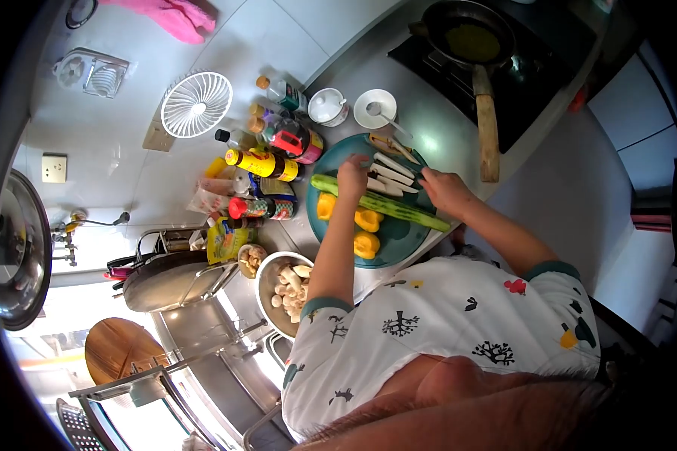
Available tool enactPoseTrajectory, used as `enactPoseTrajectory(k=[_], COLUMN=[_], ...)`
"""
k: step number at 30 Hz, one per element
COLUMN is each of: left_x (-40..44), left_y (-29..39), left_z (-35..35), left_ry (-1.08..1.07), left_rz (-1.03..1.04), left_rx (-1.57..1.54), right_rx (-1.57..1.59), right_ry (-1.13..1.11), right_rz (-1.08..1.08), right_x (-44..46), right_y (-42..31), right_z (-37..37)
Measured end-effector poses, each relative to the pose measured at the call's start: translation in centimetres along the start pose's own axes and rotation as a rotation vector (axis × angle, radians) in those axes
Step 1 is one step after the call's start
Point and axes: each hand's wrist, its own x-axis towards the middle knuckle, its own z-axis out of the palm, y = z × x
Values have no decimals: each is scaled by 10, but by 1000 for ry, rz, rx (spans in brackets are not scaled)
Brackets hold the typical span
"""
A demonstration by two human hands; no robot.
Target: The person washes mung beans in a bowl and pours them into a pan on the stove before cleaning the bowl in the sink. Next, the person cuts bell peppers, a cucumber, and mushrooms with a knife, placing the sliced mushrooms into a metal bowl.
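My left hand (353, 179) is over a round teal cutting board (408, 252), its bent fingers closed at the left ends of several peeled white vegetable strips (391, 174). What lies between those fingers is hidden. Across the strips, my right hand (445, 192) has its fingers stretched out by the board's right rim. A long peeled green gourd (399, 207) lies diagonally below the strips, passing under my left wrist. Several yellow pepper pieces (366, 245) rest on the lower left of the board. Thin brownish pieces (390, 146) lie at its top, too small to make out.
A pan with a wooden handle (487, 135) stands on the dark stove (530, 90), its handle jutting past the edge. Bottles (267, 164) line the wall at left. Nearby are a white bowl (376, 104), a lidded pot (326, 107) and a bowl of mushrooms (267, 264).
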Motion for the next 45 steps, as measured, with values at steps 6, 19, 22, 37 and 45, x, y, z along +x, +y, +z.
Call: enactPoseTrajectory(k=[6, 19, 22, 37, 45], left_x=[4, 26, 31, 37, 27], left_y=[29, 65, 70, 70, 57], left_z=[-6, -21, -16, -8, -8], left_ry=[-266, -626, -615, -625, -649], left_rz=[449, 567, 688, 802, 727], left_rx=[109, 648, 716, 868, 817], right_rx=[12, 39, 40, 76, 72], right_ry=[59, -1, 20, 51, 29], right_rz=[1, 289, 334, 323, 352], right_x=[-23, -87, -95, -107, -110], right_y=[8, 16, 18, 25, 29], right_z=[-13, -36, -35, -29, -22])
